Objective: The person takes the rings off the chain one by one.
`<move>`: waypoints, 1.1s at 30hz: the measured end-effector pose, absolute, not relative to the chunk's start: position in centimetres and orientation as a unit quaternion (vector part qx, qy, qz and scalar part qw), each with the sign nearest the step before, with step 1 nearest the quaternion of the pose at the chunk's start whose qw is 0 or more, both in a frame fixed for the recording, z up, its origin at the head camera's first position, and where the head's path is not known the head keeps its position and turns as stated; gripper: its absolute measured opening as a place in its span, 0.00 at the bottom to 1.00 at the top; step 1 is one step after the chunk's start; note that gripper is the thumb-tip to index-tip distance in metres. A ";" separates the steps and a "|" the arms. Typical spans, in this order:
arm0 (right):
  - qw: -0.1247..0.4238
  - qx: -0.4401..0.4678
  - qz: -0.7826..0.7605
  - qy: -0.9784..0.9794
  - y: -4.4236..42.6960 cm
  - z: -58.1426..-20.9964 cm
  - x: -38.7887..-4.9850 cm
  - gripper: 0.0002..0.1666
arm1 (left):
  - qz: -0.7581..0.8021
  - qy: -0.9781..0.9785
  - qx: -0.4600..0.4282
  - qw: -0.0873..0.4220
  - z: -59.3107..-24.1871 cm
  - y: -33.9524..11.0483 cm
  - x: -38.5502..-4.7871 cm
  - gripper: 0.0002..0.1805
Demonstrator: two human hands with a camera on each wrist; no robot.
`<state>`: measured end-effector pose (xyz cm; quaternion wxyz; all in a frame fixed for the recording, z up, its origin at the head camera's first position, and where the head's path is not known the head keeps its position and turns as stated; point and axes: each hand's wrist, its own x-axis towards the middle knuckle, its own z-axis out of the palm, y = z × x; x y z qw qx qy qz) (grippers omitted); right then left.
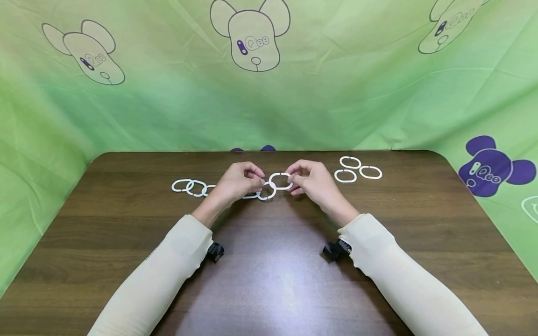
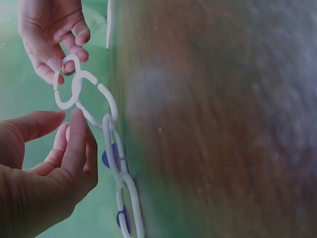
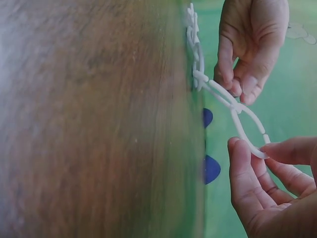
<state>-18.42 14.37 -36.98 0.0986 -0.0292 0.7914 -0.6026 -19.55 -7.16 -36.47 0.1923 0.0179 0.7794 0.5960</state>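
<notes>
A chain of several white plastic links (image 1: pixel 180 191) runs along the far part of the table, its left part lying flat and its right end raised. My right hand (image 1: pixel 311 179) pinches the end link (image 3: pixel 245 141) between thumb and fingertips. That link is joined to a neighbouring link (image 2: pixel 109 96), and a small gap shows in its side. Close by, my left hand (image 2: pixel 64 163) has its thumb and index fingertip slightly apart, with nothing visibly held between them. In the head view, it covers the middle of the chain.
Three loose white links (image 1: pixel 345 181) lie to the right of my right hand. The brown wooden table (image 1: pixel 269 280) ends at a green printed cloth (image 1: pixel 269 112) behind it. Both sleeves carry dark wrist devices (image 1: pixel 215 252).
</notes>
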 end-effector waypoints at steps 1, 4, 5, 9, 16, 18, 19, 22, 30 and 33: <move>0.098 -0.030 -0.601 0.793 14.5 -37.0 -18.4 0.14 | 0.592 0.783 0.020 0.190 -36.4 -7.2 -19.6 0.13; 0.096 -0.032 -0.598 0.795 14.7 -36.9 -18.4 0.14 | 0.573 0.799 0.032 0.180 -36.4 -7.4 -19.7 0.14; 0.095 -0.034 -0.596 0.796 14.8 -36.9 -18.4 0.14 | 0.564 0.806 0.038 0.176 -36.4 -7.4 -19.7 0.14; 0.094 -0.037 -0.593 0.799 15.0 -36.8 -18.3 0.14 | 0.529 0.831 0.059 0.161 -36.3 -7.5 -19.7 0.13; 0.093 -0.042 -0.589 0.802 15.3 -36.7 -18.1 0.14 | 0.492 0.851 0.099 0.154 -36.3 -7.2 -19.7 0.16; 0.093 -0.043 -0.590 0.801 15.4 -36.7 -18.0 0.14 | 0.484 0.854 0.110 0.154 -36.3 -7.0 -19.8 0.16; 0.093 -0.043 -0.590 0.801 15.4 -36.7 -18.0 0.14 | 0.480 0.856 0.115 0.154 -36.3 -6.9 -19.8 0.16; 0.096 -0.041 -0.592 0.799 15.5 -36.7 -17.9 0.14 | 0.466 0.862 0.126 0.158 -36.3 -6.4 -19.8 0.15; 0.098 -0.040 -0.597 0.795 15.6 -36.6 -17.8 0.14 | 0.444 0.872 0.131 0.158 -36.3 -5.7 -19.8 0.12; 0.097 -0.042 -0.598 0.795 15.6 -36.7 -18.0 0.14 | 0.437 0.876 0.130 0.157 -36.4 -5.7 -19.9 0.11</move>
